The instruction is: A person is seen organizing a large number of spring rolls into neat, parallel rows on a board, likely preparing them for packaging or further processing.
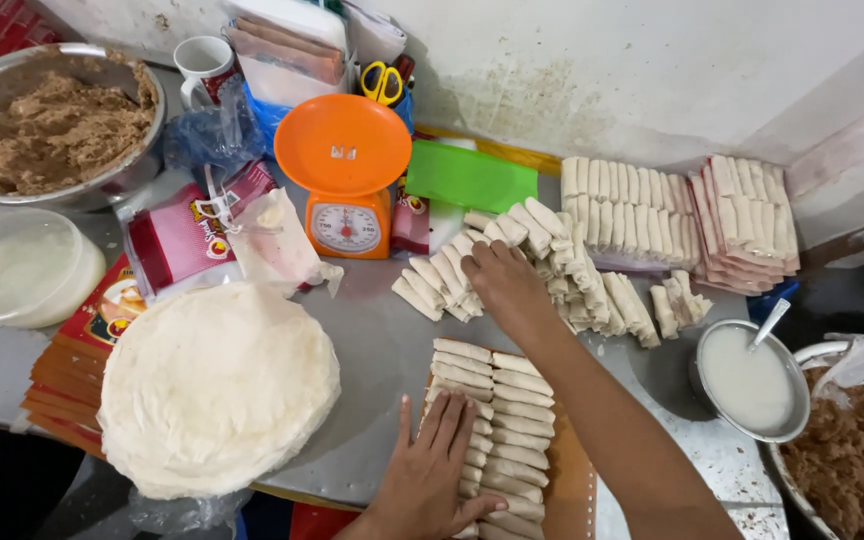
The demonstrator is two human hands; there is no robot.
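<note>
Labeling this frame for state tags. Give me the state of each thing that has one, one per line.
left hand: flat, open, on the rolls on the board
right hand: reaching into the loose pile of rolls
wrapper stack: unrolled, flat
orange scale: pan bare
small bowl: holds white liquid, spoon in it
left metal bowl: heaped with brown filling

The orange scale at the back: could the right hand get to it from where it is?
Probably yes. The right hand rests on the loose rolls just right of the orange scale, and only bare table lies between them.
</note>
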